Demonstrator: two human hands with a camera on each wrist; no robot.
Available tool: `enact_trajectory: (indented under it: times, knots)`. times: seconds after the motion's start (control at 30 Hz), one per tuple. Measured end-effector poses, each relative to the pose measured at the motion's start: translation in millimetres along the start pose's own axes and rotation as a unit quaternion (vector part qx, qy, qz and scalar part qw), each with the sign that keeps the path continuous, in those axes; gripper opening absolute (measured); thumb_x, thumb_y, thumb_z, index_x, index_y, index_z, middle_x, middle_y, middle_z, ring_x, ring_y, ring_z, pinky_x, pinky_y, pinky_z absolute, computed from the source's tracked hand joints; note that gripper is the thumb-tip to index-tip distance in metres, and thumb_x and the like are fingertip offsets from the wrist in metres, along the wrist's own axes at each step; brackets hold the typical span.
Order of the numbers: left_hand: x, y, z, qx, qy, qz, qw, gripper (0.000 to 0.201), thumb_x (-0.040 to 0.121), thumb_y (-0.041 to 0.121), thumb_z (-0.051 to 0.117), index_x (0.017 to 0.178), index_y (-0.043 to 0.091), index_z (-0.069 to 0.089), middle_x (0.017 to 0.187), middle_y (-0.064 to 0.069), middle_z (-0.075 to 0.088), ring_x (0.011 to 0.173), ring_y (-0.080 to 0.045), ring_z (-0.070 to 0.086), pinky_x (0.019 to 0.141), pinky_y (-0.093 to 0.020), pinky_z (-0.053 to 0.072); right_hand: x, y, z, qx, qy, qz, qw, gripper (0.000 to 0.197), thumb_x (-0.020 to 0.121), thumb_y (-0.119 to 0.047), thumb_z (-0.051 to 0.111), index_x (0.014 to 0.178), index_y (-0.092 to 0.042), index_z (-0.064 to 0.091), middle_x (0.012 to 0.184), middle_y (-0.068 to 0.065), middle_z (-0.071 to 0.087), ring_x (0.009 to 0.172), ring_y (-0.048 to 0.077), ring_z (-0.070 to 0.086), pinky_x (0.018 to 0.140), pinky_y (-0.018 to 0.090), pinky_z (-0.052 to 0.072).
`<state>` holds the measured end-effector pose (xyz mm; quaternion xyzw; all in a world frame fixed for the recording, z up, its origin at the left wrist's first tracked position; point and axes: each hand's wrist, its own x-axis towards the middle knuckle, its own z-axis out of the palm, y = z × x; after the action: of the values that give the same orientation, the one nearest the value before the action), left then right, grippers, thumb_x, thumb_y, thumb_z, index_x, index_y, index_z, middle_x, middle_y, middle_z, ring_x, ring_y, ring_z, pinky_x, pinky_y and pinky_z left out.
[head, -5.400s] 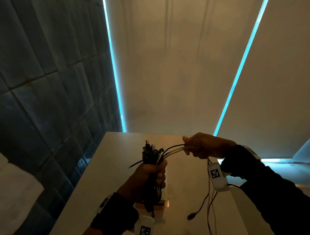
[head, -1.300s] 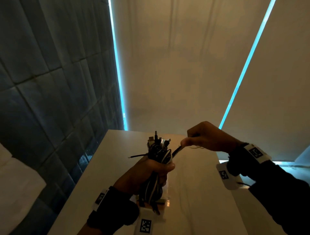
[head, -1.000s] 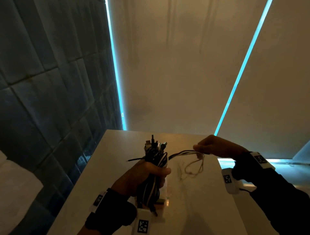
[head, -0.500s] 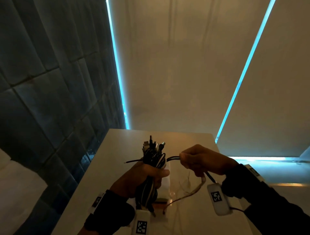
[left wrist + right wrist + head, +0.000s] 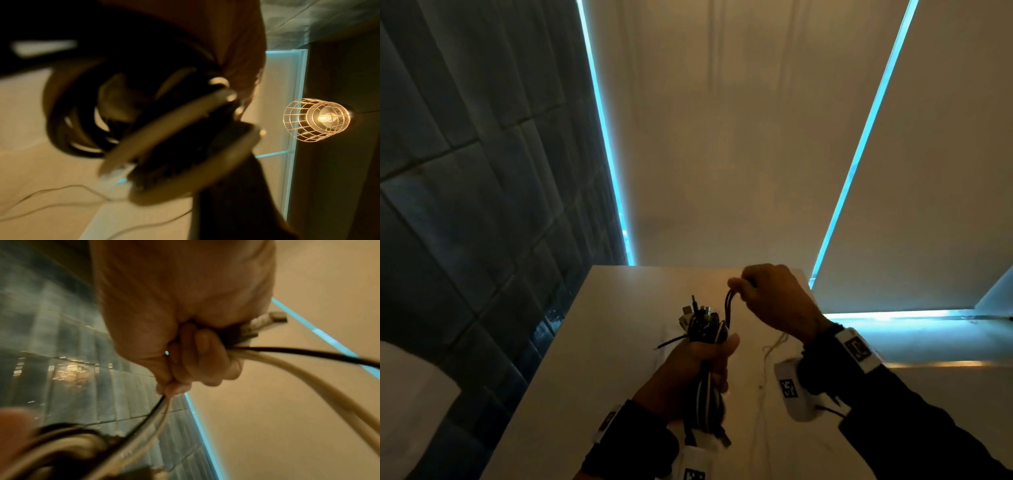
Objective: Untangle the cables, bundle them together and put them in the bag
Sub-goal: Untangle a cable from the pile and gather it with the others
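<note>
Clearly the bundling step is in hand. The left hand (image 5: 697,363) is wrapped around the upright bundle of black and white cables (image 5: 703,342), held above the pale glossy table (image 5: 599,342). The right hand (image 5: 774,301), fingers curled, pinches the loose black and white cable ends (image 5: 729,308) just above the bundle; I think it is winding them around. Next, these ends must be pulled tight and tucked in, so the bundle does not open. I cannot see any bag. The only markings are black-and-white square codes on the white wrist tags (image 5: 789,389); there are no readable words.
</note>
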<state>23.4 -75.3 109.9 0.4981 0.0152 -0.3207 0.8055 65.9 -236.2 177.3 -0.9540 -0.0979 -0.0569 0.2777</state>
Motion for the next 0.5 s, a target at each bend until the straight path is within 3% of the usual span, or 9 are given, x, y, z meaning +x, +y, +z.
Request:
enact_trajectory:
  times: [0.07,0.13,0.2,0.27,0.33,0.4,0.43,0.47,0.5]
  knots:
    - [6,-4,0,-0.059,-0.007,0.002,0.998,0.042,0.049,0.017,0.089,0.072,0.012,0.054,0.049,0.002,0.040,0.037,-0.011,0.040,0.042,-0.023,0.041,-7,-21,8,-0.027,0.007,-0.049,0.998,0.032,0.099,-0.032,0.045,0.073,-0.015,0.055,0.062,-0.005,0.055,0.052,0.009,0.051,0.051,0.021,0.037]
    - [8,-6,-7,-0.144,-0.015,0.013,0.989,0.052,0.036,0.017,0.094,0.071,0.010,0.057,0.048,0.001,0.041,0.037,-0.011,0.041,0.042,-0.023,0.042,-18,-34,18,-0.034,-0.010,-0.108,0.994,0.030,0.100,-0.027,0.041,0.072,-0.021,0.044,0.061,-0.007,0.046,0.051,0.012,0.044,0.048,0.026,0.035]
    - [8,-4,-17,-0.224,-0.029,0.024,0.974,0.051,0.039,0.028,0.097,0.069,0.011,0.060,0.048,0.001,0.044,0.037,-0.011,0.044,0.042,-0.024,0.044,-23,-35,24,-0.018,-0.027,-0.142,0.989,0.024,0.098,-0.019,0.043,0.074,-0.017,0.046,0.063,-0.004,0.046,0.055,0.017,0.044,0.053,0.037,0.040]
    - [5,-4,-23,-0.254,-0.050,0.044,0.965,0.055,0.043,0.040,0.095,0.079,0.012,0.063,0.052,0.001,0.048,0.040,-0.011,0.049,0.043,-0.026,0.047,-26,-33,27,-0.021,-0.065,-0.149,0.986,0.014,0.095,-0.015,0.046,0.083,-0.015,0.053,0.071,-0.003,0.052,0.061,0.016,0.049,0.056,0.036,0.046]
    - [5,-2,-26,-0.246,-0.073,0.060,0.965,0.065,0.045,0.048,0.092,0.093,0.012,0.067,0.066,-0.005,0.058,0.053,-0.016,0.060,0.050,-0.030,0.051,-31,-42,31,-0.059,-0.114,-0.163,0.978,0.012,0.095,-0.020,0.049,0.104,-0.015,0.057,0.084,0.000,0.060,0.068,0.016,0.057,0.061,0.033,0.052]
    - [0,3,-21,-0.254,-0.115,0.057,0.959,0.055,0.070,0.046,0.080,0.103,0.005,0.068,0.091,-0.016,0.069,0.085,-0.027,0.069,0.072,-0.037,0.055,-35,-51,39,-0.143,-0.150,-0.173,0.963,0.023,0.098,-0.021,0.045,0.117,-0.010,0.051,0.093,0.006,0.062,0.071,0.020,0.060,0.061,0.032,0.050]
    - [-3,7,-17,-0.251,-0.144,0.064,0.955,0.049,0.087,0.045,0.062,0.108,0.001,0.066,0.102,-0.019,0.068,0.098,-0.029,0.066,0.085,-0.039,0.050,-36,-55,42,-0.184,-0.156,-0.175,0.955,0.023,0.100,-0.019,0.041,0.117,-0.006,0.050,0.096,0.009,0.061,0.073,0.023,0.060,0.061,0.031,0.047]
    - [-6,10,-15,-0.249,-0.141,0.068,0.956,0.048,0.095,0.044,0.049,0.105,0.000,0.066,0.102,-0.019,0.068,0.099,-0.030,0.065,0.087,-0.039,0.048,-37,-59,44,-0.204,-0.156,-0.175,0.951,0.023,0.100,-0.018,0.039,0.114,-0.004,0.052,0.100,0.011,0.061,0.076,0.025,0.061,0.063,0.031,0.045]
    - [-8,13,-13,-0.237,-0.124,0.052,0.962,0.039,0.094,0.038,0.053,0.092,0.003,0.069,0.089,-0.015,0.070,0.086,-0.028,0.068,0.079,-0.039,0.051,-37,-60,47,-0.207,-0.158,-0.172,0.950,0.023,0.100,-0.016,0.039,0.111,-0.003,0.053,0.103,0.012,0.062,0.079,0.026,0.062,0.066,0.032,0.046]
